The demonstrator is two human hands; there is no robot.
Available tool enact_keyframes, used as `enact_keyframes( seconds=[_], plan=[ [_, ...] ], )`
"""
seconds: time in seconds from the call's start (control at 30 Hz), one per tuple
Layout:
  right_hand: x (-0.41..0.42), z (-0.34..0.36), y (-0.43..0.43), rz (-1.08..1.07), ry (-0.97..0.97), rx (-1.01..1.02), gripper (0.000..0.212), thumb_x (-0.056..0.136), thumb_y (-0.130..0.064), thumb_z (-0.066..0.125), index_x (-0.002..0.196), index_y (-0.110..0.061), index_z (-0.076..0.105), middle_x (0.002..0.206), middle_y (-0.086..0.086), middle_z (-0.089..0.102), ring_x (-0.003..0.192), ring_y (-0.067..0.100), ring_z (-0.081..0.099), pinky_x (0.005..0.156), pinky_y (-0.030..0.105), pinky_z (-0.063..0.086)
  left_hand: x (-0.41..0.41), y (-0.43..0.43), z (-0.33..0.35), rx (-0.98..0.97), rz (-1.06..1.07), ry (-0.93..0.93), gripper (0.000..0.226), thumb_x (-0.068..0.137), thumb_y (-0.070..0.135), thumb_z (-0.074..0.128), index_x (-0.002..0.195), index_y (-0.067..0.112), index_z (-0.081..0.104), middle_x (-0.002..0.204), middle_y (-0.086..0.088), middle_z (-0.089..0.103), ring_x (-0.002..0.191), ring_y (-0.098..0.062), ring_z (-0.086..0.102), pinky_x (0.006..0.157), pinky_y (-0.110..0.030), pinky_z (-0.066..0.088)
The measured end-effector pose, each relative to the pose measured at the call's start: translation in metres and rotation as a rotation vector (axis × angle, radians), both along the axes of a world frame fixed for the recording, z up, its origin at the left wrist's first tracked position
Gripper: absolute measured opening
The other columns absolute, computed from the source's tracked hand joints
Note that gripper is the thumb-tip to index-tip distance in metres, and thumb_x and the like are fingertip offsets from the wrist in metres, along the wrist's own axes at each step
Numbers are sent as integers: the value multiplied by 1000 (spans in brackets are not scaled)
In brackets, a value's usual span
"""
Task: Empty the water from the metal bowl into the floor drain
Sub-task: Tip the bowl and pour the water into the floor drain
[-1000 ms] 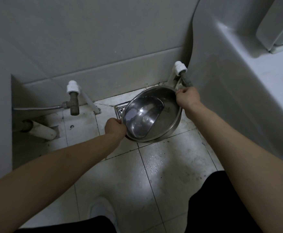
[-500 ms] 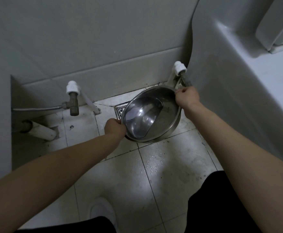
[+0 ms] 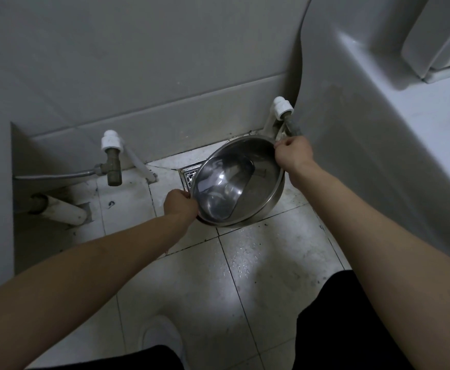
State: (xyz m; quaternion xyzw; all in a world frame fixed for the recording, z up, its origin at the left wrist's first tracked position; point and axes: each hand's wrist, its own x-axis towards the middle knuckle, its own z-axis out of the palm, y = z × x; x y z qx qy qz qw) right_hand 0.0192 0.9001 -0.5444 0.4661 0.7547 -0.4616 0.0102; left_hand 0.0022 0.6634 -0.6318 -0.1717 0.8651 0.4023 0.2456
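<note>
Head view, looking down at a tiled bathroom corner. A round metal bowl (image 3: 256, 180), stainless with a thin rolled rim and a mirror-smooth interior, is held over the floor, tilted toward the left and the far wall. A shallow pool of water (image 3: 221, 193) lies against its lower left inner wall, its free edge forming a straight line across the curved steel. The left hand (image 3: 179, 205) pinches the rim at the bowl's near-left edge, fingers curled closed over the lip. The right hand (image 3: 293, 154) clamps the opposite, far-right part of the rim, fingers folded over it. Both forearms are bare.

The floor drain (image 3: 189, 174), a square metal grate with slotted openings, sits in the floor directly beneath the bowl's lowered left side; only its left portion shows, the rest hidden by the bowl. The floor tiles (image 3: 272, 263) are pale, glossy and speckled with grime, with dark grout lines.

To the left, a brass angle valve (image 3: 113, 164) with a white plastic cap stands at the wall, joined to a braided hose (image 3: 55, 175). A white pipe (image 3: 63, 212) lies on the floor below it. A second white-capped fitting (image 3: 281, 106) stands behind the right hand. A smooth white ceramic fixture (image 3: 379, 129) fills the right side.
</note>
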Motion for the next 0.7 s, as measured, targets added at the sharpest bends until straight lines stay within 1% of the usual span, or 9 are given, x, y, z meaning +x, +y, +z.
enact_keyframes(
  seconds=[0.07,0.17,0.27,0.33,0.4,0.47,0.53,0.63,0.7],
  plan=[
    [0,-1,0,-1,1,-1,30,104,-21,49,120,-1,65,124,16,65,117,32,62,104,41,51,0,0,-1,4,4,3,22,90,7,62,69,9,59,74,-12,62,71,-25,61,74,-38,57],
    [0,-1,0,-6,3,2,29,103,-21,50,117,-1,66,117,15,66,112,31,64,93,35,52,0,1,-1,10,10,13,29,91,12,64,65,16,54,70,-6,58,65,-17,56,73,-35,55],
    [0,-1,0,-1,12,4,30,103,-22,50,114,0,67,120,18,66,112,33,63,101,41,53,0,0,-3,-4,-16,11,30,90,9,64,61,9,55,63,-9,56,61,-21,56,62,-31,50],
    [0,-1,0,3,17,9,31,102,-22,50,112,1,68,119,19,66,111,34,63,103,43,52,0,0,-2,-4,-26,2,21,89,9,64,69,1,65,65,-13,58,62,-23,57,58,-29,48],
    [0,-1,1,6,22,14,30,102,-20,51,111,3,68,118,19,66,105,31,62,98,37,51,0,0,-2,-2,-31,-2,19,90,12,64,78,-2,69,70,-15,61,62,-23,58,58,-28,48],
    [0,-2,1,10,21,22,30,102,-19,51,111,3,69,114,18,67,98,27,60,89,32,47,0,0,-2,-4,-34,2,17,90,12,63,78,1,68,71,-14,62,62,-22,58,58,-27,49],
    [0,-2,1,11,16,26,30,102,-19,51,110,2,70,111,17,67,98,28,61,85,30,45,0,0,-2,-6,-41,6,18,91,11,62,76,1,67,70,-15,61,64,-23,58,58,-29,48],
    [0,-1,0,6,17,19,29,102,-19,50,109,1,70,116,18,67,106,31,63,91,33,48,0,0,-3,-8,-41,10,25,91,12,62,69,3,62,64,-13,57,61,-22,56,56,-27,46],
    [0,0,0,5,21,16,29,102,-19,50,112,1,69,119,19,67,113,33,63,98,36,49,0,1,-2,-10,-40,4,21,91,12,62,76,-2,67,68,-14,58,64,-23,57,59,-29,48]
  ],
)
